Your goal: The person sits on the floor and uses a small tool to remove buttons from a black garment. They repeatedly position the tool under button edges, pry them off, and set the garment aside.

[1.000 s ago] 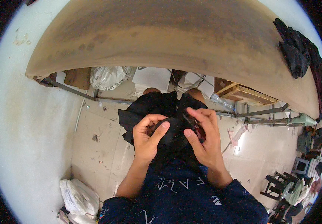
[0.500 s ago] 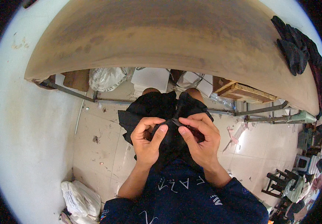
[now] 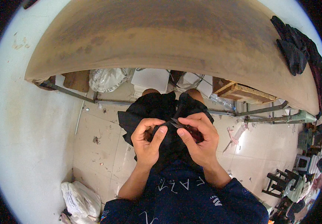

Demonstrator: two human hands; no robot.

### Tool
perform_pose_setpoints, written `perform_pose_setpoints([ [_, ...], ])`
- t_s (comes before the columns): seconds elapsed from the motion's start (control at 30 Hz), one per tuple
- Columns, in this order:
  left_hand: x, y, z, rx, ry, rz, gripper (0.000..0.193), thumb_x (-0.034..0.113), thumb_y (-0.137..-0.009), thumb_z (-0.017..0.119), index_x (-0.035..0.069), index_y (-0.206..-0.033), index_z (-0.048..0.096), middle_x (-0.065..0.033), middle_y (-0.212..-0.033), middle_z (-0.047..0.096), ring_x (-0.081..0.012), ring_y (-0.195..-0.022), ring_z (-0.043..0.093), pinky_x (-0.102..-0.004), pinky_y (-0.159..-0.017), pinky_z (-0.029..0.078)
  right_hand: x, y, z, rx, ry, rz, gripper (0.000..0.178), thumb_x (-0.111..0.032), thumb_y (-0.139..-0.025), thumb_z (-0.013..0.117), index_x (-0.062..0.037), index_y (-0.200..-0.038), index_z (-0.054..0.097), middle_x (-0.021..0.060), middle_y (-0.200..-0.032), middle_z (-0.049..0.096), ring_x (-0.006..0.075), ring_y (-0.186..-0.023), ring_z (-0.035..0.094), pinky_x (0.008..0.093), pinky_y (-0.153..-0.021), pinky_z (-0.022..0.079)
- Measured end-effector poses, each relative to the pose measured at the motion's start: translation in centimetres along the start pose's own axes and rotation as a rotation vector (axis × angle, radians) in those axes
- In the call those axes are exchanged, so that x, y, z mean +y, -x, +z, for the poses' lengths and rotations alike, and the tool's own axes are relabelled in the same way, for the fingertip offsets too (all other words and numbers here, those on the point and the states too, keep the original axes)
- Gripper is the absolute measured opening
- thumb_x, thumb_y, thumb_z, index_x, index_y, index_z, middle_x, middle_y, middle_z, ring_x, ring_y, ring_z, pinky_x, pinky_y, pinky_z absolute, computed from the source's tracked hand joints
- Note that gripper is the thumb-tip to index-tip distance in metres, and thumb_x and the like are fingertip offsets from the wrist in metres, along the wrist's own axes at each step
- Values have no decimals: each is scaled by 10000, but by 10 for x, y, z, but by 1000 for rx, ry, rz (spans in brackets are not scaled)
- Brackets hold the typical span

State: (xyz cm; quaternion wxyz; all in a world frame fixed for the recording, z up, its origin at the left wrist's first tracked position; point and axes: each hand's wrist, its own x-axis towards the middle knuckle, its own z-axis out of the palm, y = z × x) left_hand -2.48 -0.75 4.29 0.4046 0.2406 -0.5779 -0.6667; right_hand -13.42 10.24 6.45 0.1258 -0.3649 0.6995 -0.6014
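Over my lap, my left hand [image 3: 146,140] pinches a fold of black cloth [image 3: 160,126] between thumb and forefinger. My right hand [image 3: 202,140] faces it, closed around small thread snips [image 3: 176,122]. Two grey pointed blades stick out past that thumb and forefinger toward the pinched fold, their tips slightly apart. The snips' handle is mostly hidden in the palm, where something dark red shows. More black fabric [image 3: 146,106] spreads over my thighs; whether it belongs to the held piece or to my clothing I cannot tell.
A table with a stained tan cover [image 3: 161,48] stands ahead of my knees. Beneath it are a plastic bag [image 3: 109,79], white stacks [image 3: 150,79] and a wooden crate [image 3: 248,92]. Black garments [image 3: 294,50] hang over its right end. A white sack [image 3: 80,199] and dark stool [image 3: 278,182] flank me.
My right hand has shifted very slightly left, and the blades of the snips now show farther apart. The left hand keeps its pinch on the cloth, almost unmoved.
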Motion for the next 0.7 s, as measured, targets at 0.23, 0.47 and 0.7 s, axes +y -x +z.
perform_pose_setpoints([
  [0.23, -11, 1, -23, 15, 17, 206, 169, 31, -829, 711, 9, -967, 616, -70, -911, 578, -161, -868, 521, -276, -804, 406, 22, -11, -28, -5, 86, 27, 591, -164, -730, 851, -78, -1268, 621, 69, -1086, 603, 125, -820, 542, 222, -597, 423],
  [0.47, -3, -10, -65, 98, 274, 105, 184, 96, -934, 648, 31, -1062, 532, -82, -1013, 535, -153, -894, 517, -293, -835, 429, 68, 0, -78, 317, 40, 253, 208, -159, -925, 683, -24, -1082, 707, -26, -779, 633, 33, -610, 438, 213, -547, 354],
  [0.7, -7, -19, -83, 12, 333, 87, 274, 152, -995, 569, 89, -1239, 461, -94, -1177, 572, -229, -1066, 583, -398, -954, 470, 75, 5, -74, 130, 53, 306, 267, -210, -1025, 531, -28, -1085, 718, 11, -662, 529, 88, -609, 464, 251, -560, 372],
])
